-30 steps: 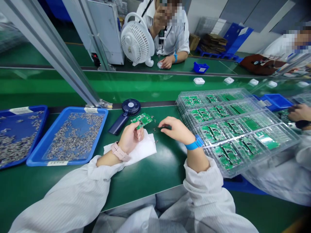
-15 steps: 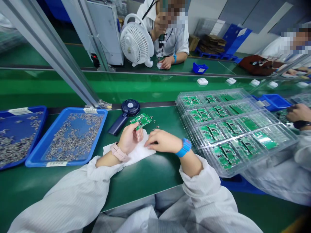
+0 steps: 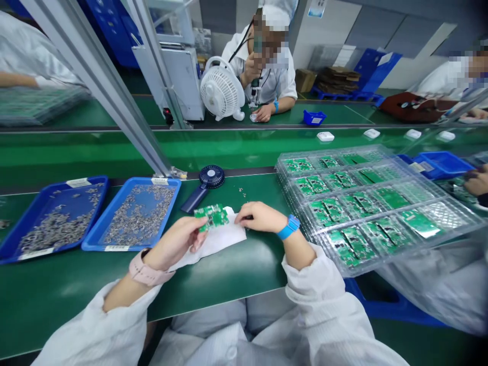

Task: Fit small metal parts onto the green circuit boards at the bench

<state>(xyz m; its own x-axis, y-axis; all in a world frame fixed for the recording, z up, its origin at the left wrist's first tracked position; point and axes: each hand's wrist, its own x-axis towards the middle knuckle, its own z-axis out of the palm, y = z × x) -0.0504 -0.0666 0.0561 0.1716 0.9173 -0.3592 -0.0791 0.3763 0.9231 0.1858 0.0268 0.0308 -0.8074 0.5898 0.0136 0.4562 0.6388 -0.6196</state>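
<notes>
Between the thumb and fingers of my left hand [image 3: 182, 240] is a green circuit board [image 3: 214, 217], held above a white sheet [image 3: 223, 238]. My right hand [image 3: 261, 217] is at the sheet's right edge, fingers bent together and pointing left; whether a small part is between the fingertips is too small to tell. A few tiny metal parts [image 3: 242, 192] lie on the green table just beyond. Two blue trays, one nearer [image 3: 139, 216] and one farther left [image 3: 63, 218], contain many small metal pieces.
A stack of clear plastic trays [image 3: 366, 203] with green boards stands at the right. A dark handheld fan [image 3: 212, 176] lies behind the sheet. Across the green barrier, a person [image 3: 282, 76] works beside a white fan [image 3: 221, 90]. Metal posts rise at left.
The view has shifted, with the blue trays now more to the right. My left hand has moved left and lower with the board, away from the loose parts. My right hand stays near the sheet.
</notes>
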